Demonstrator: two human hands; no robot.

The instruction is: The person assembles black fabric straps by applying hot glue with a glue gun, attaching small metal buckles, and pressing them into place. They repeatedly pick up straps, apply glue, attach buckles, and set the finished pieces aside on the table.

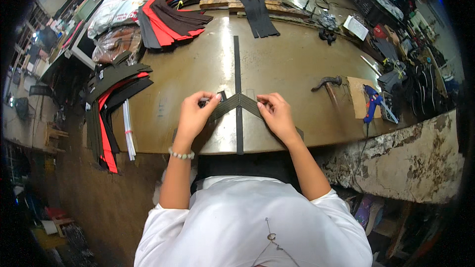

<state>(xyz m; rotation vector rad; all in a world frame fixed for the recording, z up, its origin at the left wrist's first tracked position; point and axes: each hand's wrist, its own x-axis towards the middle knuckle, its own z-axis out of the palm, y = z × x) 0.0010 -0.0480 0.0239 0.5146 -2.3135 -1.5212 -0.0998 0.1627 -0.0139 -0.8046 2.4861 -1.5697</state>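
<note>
A dark olive, ribbed fabric strip point(239, 100) is bent into a shallow peak over the work table in front of me. My left hand point(197, 112) pinches its left side between thumb and fingers, with a small black piece partly hidden at the fingertips. On the other side, my right hand point(277, 113) is closed on the strip's right arm. The peak sits right over a straight black line or tape point(237, 64) running away from me along the table. Both ends of the strip trail down behind my wrists and are partly hidden.
Black, olive and red strips point(106, 101) hang over the table's left edge beside thin white rods point(129, 136). More strips point(170, 20) lie far left by a white sack point(123, 5). A hammer point(330, 86) and a blue glue gun point(371, 104) on cardboard lie right.
</note>
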